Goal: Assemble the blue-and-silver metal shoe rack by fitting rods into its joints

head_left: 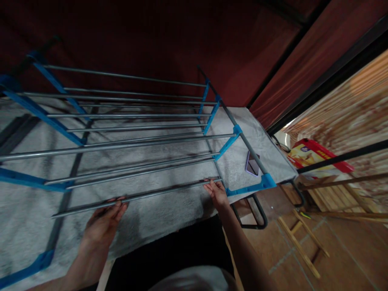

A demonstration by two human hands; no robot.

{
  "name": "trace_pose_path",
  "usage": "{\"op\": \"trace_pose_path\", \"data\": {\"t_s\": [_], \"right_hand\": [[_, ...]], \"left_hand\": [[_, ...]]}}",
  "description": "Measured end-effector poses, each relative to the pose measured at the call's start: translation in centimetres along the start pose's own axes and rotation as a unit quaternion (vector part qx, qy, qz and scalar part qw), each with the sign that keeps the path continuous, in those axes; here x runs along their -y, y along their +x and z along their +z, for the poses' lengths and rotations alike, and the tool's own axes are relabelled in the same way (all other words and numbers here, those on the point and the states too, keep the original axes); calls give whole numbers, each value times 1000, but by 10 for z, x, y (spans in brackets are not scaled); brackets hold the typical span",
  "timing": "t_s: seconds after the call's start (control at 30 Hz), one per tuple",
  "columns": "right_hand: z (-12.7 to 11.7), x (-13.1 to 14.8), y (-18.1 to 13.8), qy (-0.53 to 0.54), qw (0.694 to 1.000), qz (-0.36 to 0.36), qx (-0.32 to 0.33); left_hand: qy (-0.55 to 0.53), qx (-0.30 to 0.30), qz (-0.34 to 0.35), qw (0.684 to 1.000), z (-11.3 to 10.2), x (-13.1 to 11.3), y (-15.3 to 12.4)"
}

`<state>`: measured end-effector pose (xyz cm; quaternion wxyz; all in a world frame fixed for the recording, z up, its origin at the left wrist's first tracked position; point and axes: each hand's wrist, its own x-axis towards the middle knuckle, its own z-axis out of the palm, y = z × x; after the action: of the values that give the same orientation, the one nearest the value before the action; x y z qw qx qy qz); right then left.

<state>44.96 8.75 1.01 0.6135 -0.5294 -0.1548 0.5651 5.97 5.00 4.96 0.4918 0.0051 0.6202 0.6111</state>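
Pinching metal tube (166, 191) on 6 o'clock side of blue-jointed rack (151, 143): L hand (103, 222) fingers approx. 8, R hand (217, 192) fingers approx. 5; uneven grip could tilt tube, knock rack.

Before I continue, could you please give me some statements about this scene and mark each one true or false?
1. The left hand and right hand hold the same rod. True.
2. A phone lies on the grey cloth. True.
3. The phone is between the hands. False: it is right of both.
4. A red box is right of the rack. True.
5. The rack is entirely red. False: its joints are blue.
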Motion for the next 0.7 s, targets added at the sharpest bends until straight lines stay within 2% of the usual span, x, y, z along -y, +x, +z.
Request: {"op": "trace_pose_path", "data": {"t_s": [0.17, 0.37, 0.53, 0.7], "right_hand": [[-1, 1, 0, -4, 1000, -4, -3], [3, 2, 3, -15, 999, 36, -10], [16, -12, -4, -27, 998, 38, 30], [25, -21, -9, -14, 999, 44, 23]], "left_hand": [[-4, -13, -3, 1000, 2, -1, -2], [-22, 3, -27, 999, 10, -10, -14], [-47, -6, -46, 998, 19, -9, -23], [-68, -23, -64, 995, 26, -9, -31]]}}
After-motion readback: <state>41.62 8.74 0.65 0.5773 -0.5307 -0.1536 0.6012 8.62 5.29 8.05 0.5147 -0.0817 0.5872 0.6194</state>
